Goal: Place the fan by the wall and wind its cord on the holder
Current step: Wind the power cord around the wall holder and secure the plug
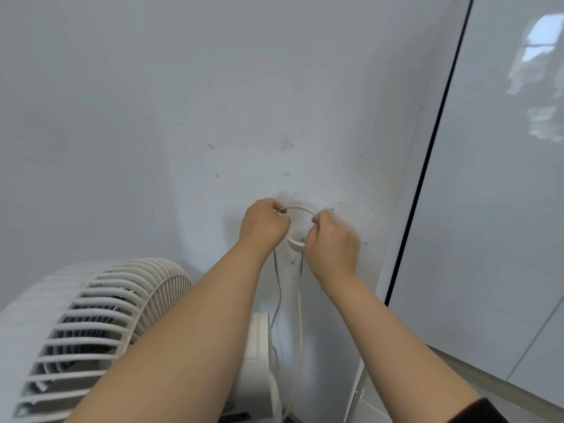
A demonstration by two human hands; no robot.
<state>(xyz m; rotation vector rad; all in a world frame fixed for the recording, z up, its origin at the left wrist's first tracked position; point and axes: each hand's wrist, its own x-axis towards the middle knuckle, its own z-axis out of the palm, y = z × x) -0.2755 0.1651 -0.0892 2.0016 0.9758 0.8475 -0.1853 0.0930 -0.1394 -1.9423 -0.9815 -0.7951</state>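
A white fan [91, 325] with a slatted grille stands at the lower left, close to the white wall [213, 102]. Its thin white cord [300, 208] arcs between my two hands just above a small white round holder [294, 243] fixed to the wall. My left hand [264, 222] pinches the cord's left end of the arc. My right hand [331, 239] pinches the right end and covers part of the holder. Two strands of cord hang down from my hands toward the fan's base [259, 361].
A glossy white panel [488, 209] with a black edge stands at the right, forming a corner with the wall. Pale floor tiles [375, 407] show at the bottom right. The wall around the holder has scuff marks.
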